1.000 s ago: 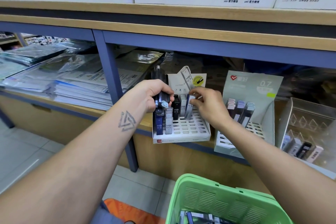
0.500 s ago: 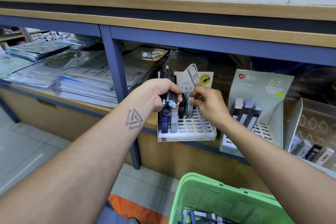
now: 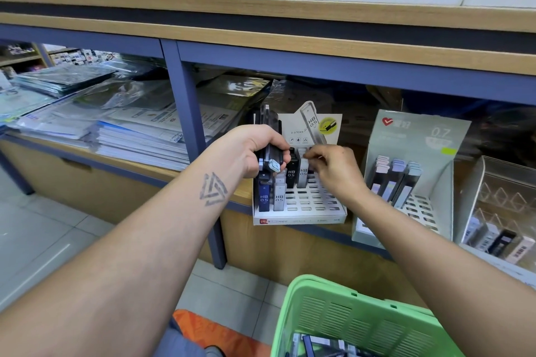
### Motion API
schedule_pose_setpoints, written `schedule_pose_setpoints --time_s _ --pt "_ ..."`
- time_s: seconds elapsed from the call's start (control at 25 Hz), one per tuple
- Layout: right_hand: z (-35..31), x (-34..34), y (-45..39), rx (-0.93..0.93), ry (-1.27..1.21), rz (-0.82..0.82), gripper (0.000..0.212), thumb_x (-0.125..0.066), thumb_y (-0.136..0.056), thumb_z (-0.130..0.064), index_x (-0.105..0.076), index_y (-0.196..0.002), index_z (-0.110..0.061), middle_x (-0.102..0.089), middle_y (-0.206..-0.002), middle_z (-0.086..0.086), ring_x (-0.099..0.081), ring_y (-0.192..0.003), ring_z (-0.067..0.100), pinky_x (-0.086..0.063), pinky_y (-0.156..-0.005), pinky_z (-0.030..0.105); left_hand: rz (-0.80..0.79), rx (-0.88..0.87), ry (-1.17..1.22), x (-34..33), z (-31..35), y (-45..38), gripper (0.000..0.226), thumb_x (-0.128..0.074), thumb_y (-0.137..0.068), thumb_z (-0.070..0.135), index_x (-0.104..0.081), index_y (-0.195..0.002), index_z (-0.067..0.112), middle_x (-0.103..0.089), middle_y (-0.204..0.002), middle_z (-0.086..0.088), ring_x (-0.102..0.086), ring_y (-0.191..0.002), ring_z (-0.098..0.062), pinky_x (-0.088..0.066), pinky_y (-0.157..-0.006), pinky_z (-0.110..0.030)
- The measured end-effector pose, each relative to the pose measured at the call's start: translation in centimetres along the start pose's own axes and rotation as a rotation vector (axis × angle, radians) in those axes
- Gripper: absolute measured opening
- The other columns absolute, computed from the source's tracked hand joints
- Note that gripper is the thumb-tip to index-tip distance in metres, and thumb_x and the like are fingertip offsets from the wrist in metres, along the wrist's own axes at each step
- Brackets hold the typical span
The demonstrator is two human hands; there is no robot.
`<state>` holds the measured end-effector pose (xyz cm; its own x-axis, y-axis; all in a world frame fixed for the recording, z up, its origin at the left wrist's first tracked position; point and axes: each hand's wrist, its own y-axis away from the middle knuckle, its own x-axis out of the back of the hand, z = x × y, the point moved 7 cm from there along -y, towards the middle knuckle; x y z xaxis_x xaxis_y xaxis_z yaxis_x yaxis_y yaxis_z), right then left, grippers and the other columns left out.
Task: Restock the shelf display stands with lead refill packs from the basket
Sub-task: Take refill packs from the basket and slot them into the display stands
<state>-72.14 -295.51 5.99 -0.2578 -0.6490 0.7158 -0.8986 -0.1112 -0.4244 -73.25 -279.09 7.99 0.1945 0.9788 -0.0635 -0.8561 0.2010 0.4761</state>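
Left hand (image 3: 255,153) grips spare lead refill packs (image 3: 271,151); right hand (image 3: 333,166) pinches one beside it—seat it straight down into the white display stand (image 3: 301,216) slot.

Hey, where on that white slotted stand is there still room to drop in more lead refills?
The white slotted display stand has bare slots across its front and right rows, below the right hand. Its left column, with the blue pack and grey pack, is crowded; so is the back row, and the left hand holding a bundle of packs hangs over it.
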Motion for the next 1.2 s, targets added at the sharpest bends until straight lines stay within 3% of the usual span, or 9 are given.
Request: schedule_pose_setpoints --time_s 0.24,0.36,0.44,0.56,0.68,0.8,0.96,1.08,1.2 --pt "-0.8 0.5 0.1 0.015 0.158 0.013 0.030 -0.057 -0.097 -0.008 -0.075 -0.118 -0.018 -0.070 -0.117 -0.001 -0.063 -0.108 0.022 -0.053 -0.092 0.038 -0.033 0.016 0.046 -0.2 -0.3 0.2 0.013 -0.053 -0.096 -0.002 -0.059 -0.084 -0.002 -0.062 -0.063 -0.012 -0.061 -0.050 -0.017 -0.056 -0.050 -0.025" --pt "-1.0 1.5 -0.1 -0.223 -0.365 0.034 0.024 -0.061 -0.098 -0.015 -0.074 -0.118 -0.016 -0.073 -0.099 -0.002 -0.066 -0.090 0.015 -0.051 -0.081 0.030 -0.090 0.041 0.051 -0.8 -0.5 0.5 0.012 -0.053 -0.096 -0.004 -0.061 -0.087 -0.005 -0.066 -0.070 -0.015 -0.065 -0.056 -0.019 -0.057 -0.052 -0.026" --pt "-1.7 1.2 0.0 -0.369 -0.738 -0.066 0.017 -0.064 -0.098 -0.024 -0.075 -0.100 -0.011 -0.073 -0.085 0.004 -0.066 -0.078 0.017 -0.050 -0.069 0.031 -0.143 0.055 0.045 -1.4 -0.6 0.8 0.010 -0.054 -0.096 -0.005 -0.062 -0.092 -0.004 -0.067 -0.075 -0.016 -0.067 -0.059 -0.019 -0.058 -0.054 -0.027" --pt "-2.5 0.9 0.4 -0.439 -0.820 -0.177 0.015 -0.072 -0.092 -0.024 -0.075 -0.087 -0.010 -0.073 -0.080 0.008 -0.065 -0.075 0.021 -0.051 -0.070 0.034 -0.194 0.068 -0.002 -2.4 -0.9 0.9 0.008 -0.056 -0.094 -0.005 -0.063 -0.099 -0.003 -0.067 -0.079 -0.015 -0.069 -0.063 -0.020 -0.060 -0.056 -0.028" --pt "-1.6 1.0 0.8 -0.584 -0.970 -0.137 0.005 -0.067 -0.090 -0.007 -0.072 -0.088 -0.006 -0.071 -0.075 0.010 -0.062 -0.066 0.021 -0.046 -0.063 0.029 -0.207 0.071 0.015 -2.8 -1.0 1.0 0.010 -0.055 -0.095 -0.005 -0.063 -0.102 -0.005 -0.070 -0.083 -0.019 -0.073 -0.068 -0.026 -0.063 -0.061 -0.035" --pt "-1.0 1.2 1.1 -0.665 -1.132 -0.103 0.008 -0.060 -0.093 -0.005 -0.067 -0.093 -0.007 -0.072 -0.087 0.011 -0.065 -0.072 0.019 -0.050 -0.063 0.026 -0.180 0.079 0.023 -2.3 -1.0 0.8 0.016 -0.053 -0.096 -0.005 -0.062 -0.109 -0.007 -0.073 -0.094 -0.024 -0.074 -0.081 -0.033 -0.061 -0.073 -0.043" --pt "-1.2 1.9 1.2 -0.608 -1.145 -0.103 0.013 -0.051 -0.102 -0.006 -0.063 -0.105 -0.004 -0.075 -0.096 0.016 -0.073 -0.085 0.030 -0.062 -0.076 0.037 -0.124 0.089 -0.025 -1.7 -1.0 0.6 0.011 -0.052 -0.096 -0.005 -0.063 -0.099 -0.007 -0.073 -0.086 -0.021 -0.074 -0.076 -0.030 -0.061 -0.069 -0.037" --pt "-1.6 2.2 1.5 -0.557 -1.075 -0.153 0.011 -0.050 -0.105 -0.010 -0.061 -0.104 -0.009 -0.072 -0.083 0.014 -0.069 -0.062 0.025 -0.061 -0.055 0.034 -0.071 0.038 -0.024 -1.6 -0.5 0.5 0.008 -0.054 -0.096 -0.005 -0.061 -0.096 -0.005 -0.068 -0.069 -0.016 -0.068 -0.051 -0.020 -0.057 -0.047 -0.026" --pt "-1.2 2.2 1.5 -0.483 -0.919 -0.170 0.007 -0.065 -0.098 -0.010 -0.070 -0.101 -0.009 -0.065 -0.072 0.006 -0.054 -0.051 0.012 -0.046 -0.047 0.022 -0.019 -0.012 0.090 -1.3 0.2 0.2 0.004 -0.058 -0.094 -0.003 -0.062 -0.096 -0.004 -0.067 -0.069 -0.015 -0.064 -0.046 -0.016 -0.053 -0.043 -0.022"
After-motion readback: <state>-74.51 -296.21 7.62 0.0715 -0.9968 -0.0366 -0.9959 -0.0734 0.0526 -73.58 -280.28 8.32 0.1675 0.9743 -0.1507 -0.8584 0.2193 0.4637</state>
